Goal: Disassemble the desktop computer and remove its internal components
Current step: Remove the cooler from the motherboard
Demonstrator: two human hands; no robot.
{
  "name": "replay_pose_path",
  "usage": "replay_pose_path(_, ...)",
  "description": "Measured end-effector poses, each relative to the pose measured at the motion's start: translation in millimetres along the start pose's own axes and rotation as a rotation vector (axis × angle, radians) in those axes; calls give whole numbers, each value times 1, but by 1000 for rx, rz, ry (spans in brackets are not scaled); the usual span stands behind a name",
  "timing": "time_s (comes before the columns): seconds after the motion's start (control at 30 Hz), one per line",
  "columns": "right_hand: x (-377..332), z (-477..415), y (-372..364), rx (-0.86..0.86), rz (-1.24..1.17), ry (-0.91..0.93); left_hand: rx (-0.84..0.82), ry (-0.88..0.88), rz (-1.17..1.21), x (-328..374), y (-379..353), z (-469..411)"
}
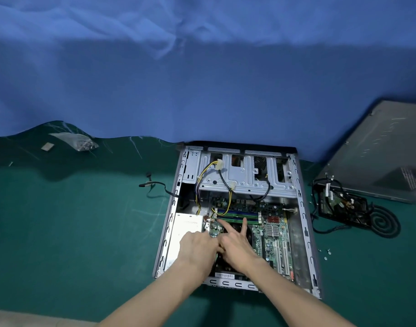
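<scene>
An open desktop computer case (pixel 304 223) lies flat on the green mat. Inside it I see the green motherboard (pixel 273 237), RAM sticks (pixel 237 214), a silver drive cage (pixel 244 175) with yellow and black cables (pixel 205 175), and a white power supply (pixel 182 234) at the left. Both hands are inside the case over the CPU area. My left hand (pixel 197 246) rests knuckles up by the power supply, fingers curled down; what they touch is hidden. My right hand (pixel 235 246) has two fingers stretched toward the RAM sticks, the others folded.
The removed grey side panel (pixel 379 149) leans at the right. A black part with tangled cables and a coiled cord (pixel 351 208) lies beside the case. Loose screws (pixel 326 252) sit at the right. A black cable (pixel 155 187) and a plastic bag (pixel 81 142) lie at the left. Blue cloth (pixel 202 79) hangs behind.
</scene>
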State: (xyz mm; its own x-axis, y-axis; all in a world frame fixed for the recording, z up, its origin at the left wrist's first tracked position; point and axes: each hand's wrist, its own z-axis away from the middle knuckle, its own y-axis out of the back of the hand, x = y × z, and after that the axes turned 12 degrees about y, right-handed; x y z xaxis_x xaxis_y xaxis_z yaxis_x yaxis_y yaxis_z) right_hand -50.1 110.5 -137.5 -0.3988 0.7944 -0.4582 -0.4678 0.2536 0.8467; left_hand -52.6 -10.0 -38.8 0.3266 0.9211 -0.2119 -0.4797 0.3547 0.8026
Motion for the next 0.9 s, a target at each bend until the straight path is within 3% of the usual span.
replay_pose_path(0.13,8,-1,-7,80,20,24,-243,350,414,14,16,-18)
replay_pose_path(0.23,10,0,-9,148,-63,20,-332,425,659,17,27,-29)
replay_pose_path(0.33,9,-1,-14,149,-128,-38,-247,322,494,18,36,-26)
replay_pose_path(0.47,8,-2,-13,172,-119,-27,206,-97,-115,6,31,-6)
replay_pose_path(0.57,5,0,-6,125,-112,-6,239,-324,-290,-10,20,-1)
replay_pose_path(0.67,5,3,-3,126,-98,51,206,-257,-112,-6,20,-1)
replay_pose_path(0.83,10,18,6,409,-137,-4,120,44,121,14,21,-8)
replay_pose_path(0.9,0,19,10,344,-125,-6,54,173,214,12,17,-10)
